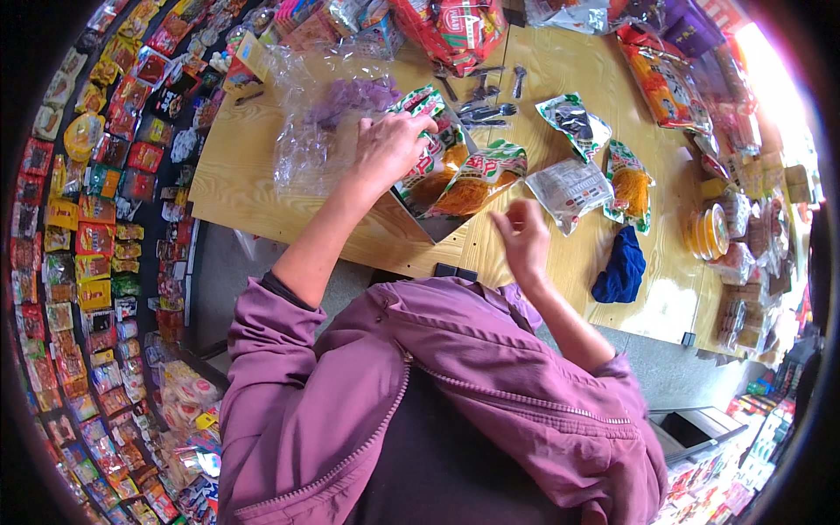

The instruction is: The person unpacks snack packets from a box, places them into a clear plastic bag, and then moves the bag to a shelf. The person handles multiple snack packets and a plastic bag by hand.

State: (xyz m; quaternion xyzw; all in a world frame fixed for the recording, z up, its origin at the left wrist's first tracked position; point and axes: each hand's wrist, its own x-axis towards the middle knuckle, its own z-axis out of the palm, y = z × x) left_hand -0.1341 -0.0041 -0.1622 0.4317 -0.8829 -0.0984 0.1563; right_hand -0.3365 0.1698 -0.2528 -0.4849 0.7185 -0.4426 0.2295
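My left hand point(389, 150) reaches over an open box point(436, 231) on the wooden table, its fingers bent onto a green, white and red snack packet point(444, 136) standing inside. Another packet of the same kind point(484, 175), with an orange-brown clear window, leans in the box's right side. Just right of the box, my right hand point(527, 234) hovers with curled fingers and nothing visible in it. Beyond it lie a silvery-white packet point(570, 192), a packet with orange-brown contents point(628, 185) and a packet with a dark window point(574, 124).
A crumpled clear plastic bag point(297, 140) lies left of the box. Several dark plastic forks point(490, 112) are behind it. A dark blue cloth point(619, 267) rests near the front edge. Big red packages point(451, 35) stand at the back; racks of snacks point(96, 254) line the left.
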